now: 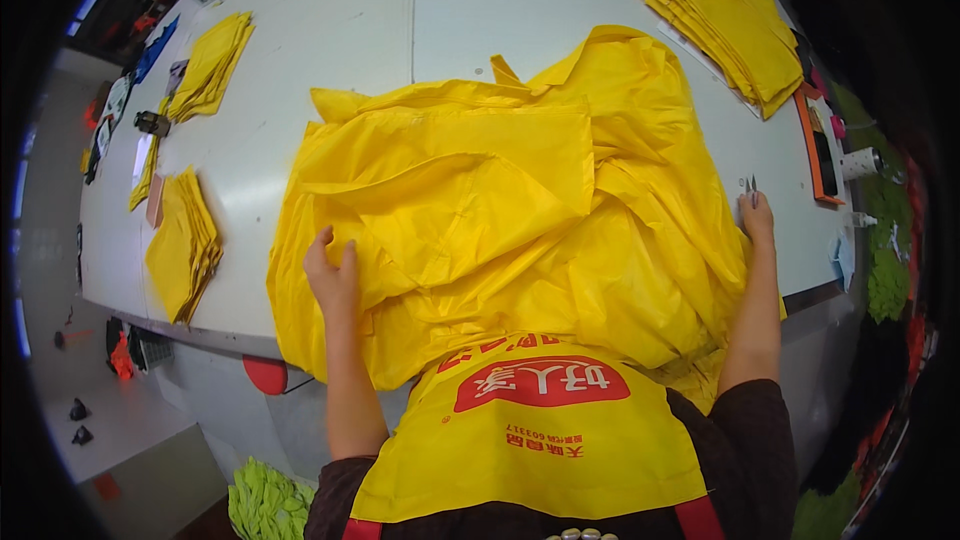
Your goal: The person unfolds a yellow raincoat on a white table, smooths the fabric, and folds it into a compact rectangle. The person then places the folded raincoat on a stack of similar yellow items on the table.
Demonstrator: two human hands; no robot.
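Note:
A large heap of yellow coated fabric (640,140) lies crumpled across the near part of the table, with a flat squared panel (540,145) and folds on top. My left hand (333,265) is at its left side, fingers curved and thumb apart, with nothing seen between them. Whether the fingertips touch the cloth I cannot tell. To the right of the heap, my right hand (757,215) is closed around small thread snips (752,184), whose blades point away from me. Most of the snips is hidden in the hand.
Folded yellow pieces lie in stacks at far right (725,25), far left (212,65) and near left (183,245). An orange tray (818,145) and a white thread cone (861,163) are along the right edge. The pale table (350,20) extends beyond the heap. I wear a yellow apron (530,485).

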